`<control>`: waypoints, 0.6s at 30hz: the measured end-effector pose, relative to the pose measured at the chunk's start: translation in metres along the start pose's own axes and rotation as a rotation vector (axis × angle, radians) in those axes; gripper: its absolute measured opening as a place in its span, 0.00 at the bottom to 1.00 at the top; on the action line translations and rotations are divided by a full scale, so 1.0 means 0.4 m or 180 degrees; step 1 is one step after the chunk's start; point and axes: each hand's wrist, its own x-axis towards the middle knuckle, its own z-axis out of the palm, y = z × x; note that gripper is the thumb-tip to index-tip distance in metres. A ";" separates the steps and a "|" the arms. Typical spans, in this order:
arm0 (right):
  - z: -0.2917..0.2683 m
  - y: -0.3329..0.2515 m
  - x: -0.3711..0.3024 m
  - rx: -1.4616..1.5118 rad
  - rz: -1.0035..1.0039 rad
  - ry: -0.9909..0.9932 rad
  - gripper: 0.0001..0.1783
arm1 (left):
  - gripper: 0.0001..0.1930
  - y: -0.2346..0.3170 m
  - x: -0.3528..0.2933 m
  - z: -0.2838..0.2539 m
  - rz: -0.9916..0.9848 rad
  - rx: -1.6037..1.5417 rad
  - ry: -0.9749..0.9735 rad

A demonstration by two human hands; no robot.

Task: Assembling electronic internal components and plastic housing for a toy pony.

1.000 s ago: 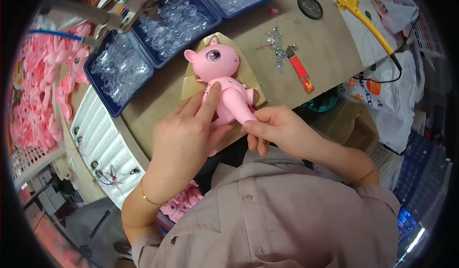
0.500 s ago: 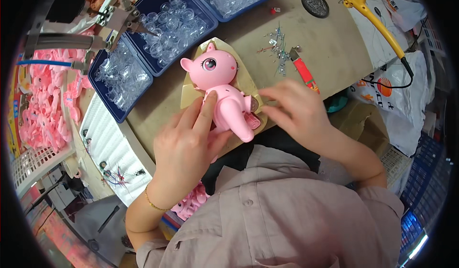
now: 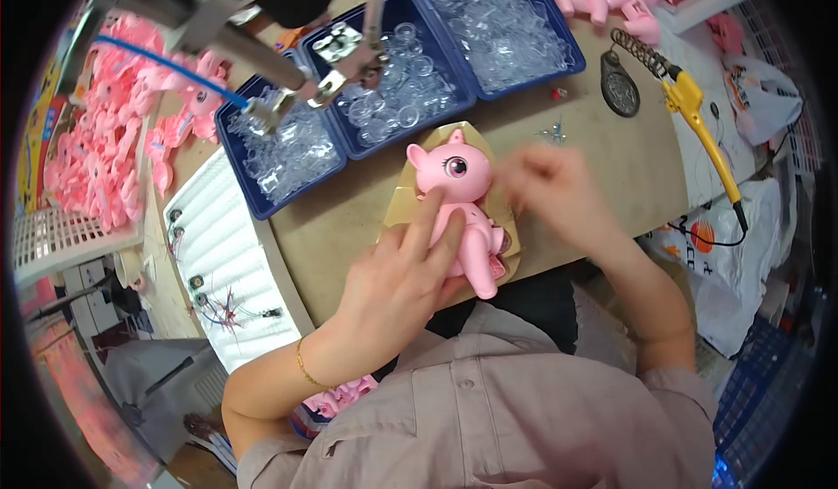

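A pink toy pony (image 3: 476,243) with a large painted eye lies face up on a gold-coloured holder (image 3: 399,208) near the table's front edge. My left hand (image 3: 391,273) grips its body from the left, two fingers across its chest and the thumb low by the legs. To the right of the pony's head is my right hand (image 3: 563,197), raised and smeared by motion. Its fingers point toward the head, and whether they hold anything does not show.
Blue bins (image 3: 353,150) of clear plastic parts line the back. An arm-like metal fixture (image 3: 288,70) overhangs them at left. A yellow-handled soldering iron (image 3: 698,127) stands at right, beside a dark oval dish (image 3: 620,85). Pink toy parts (image 3: 96,157) fill a basket at far left.
The view has shifted, so table things appear lower and farther right. My right hand has moved from beside the pony's legs to beside its head. My left hand stays on the body.
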 end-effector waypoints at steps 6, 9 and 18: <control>0.101 -0.015 0.168 0.1918 -0.0927 0.0340 0.18 | 0.27 0.000 0.012 -0.016 0.0073 0.0209 -0.0144; 0.098 0.003 0.195 0.1757 -0.0766 0.0626 0.20 | 0.28 -0.005 0.010 -0.009 0.0007 0.0089 -0.0205; 0.138 0.000 0.177 0.1392 -0.0301 0.0513 0.21 | 0.26 -0.035 -0.005 0.012 0.0153 -0.0115 0.0233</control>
